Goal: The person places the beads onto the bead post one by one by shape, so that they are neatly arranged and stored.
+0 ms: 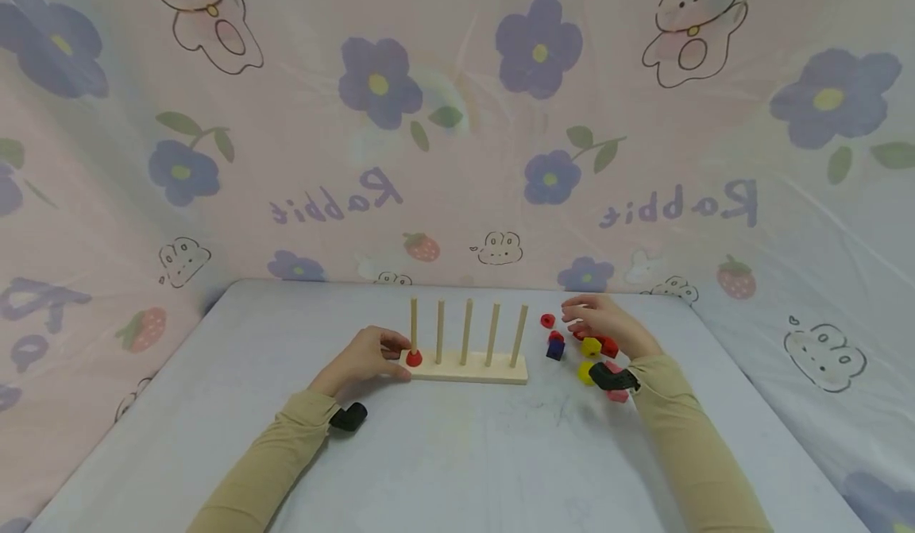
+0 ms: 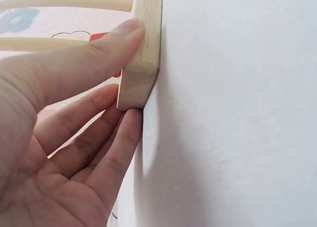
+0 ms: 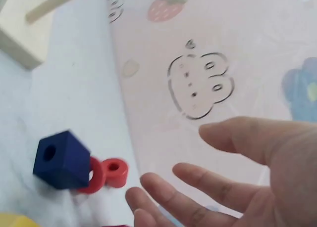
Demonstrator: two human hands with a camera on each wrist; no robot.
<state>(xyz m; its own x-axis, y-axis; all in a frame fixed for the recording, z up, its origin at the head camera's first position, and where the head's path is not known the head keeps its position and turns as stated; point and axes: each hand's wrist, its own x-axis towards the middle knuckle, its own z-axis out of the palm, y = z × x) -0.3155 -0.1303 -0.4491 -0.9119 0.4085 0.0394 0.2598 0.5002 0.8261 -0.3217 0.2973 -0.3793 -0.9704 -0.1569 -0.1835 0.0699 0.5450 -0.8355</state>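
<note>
A wooden peg stand with a row of upright pegs stands on the table. At the foot of its leftmost peg sits a red bead. My left hand grips the stand's left end; in the left wrist view the thumb presses its long side while fingers lie at the end. My right hand hovers over loose beads at the right, fingers spread and holding nothing. A dark blue cube bead with a hole and a small red ring bead lie near its fingertips.
Yellow beads, a red bead and a pink bead lie beneath and beside the right forearm. Behind the white table hangs a rabbit-and-flower patterned cloth, which also runs along both sides.
</note>
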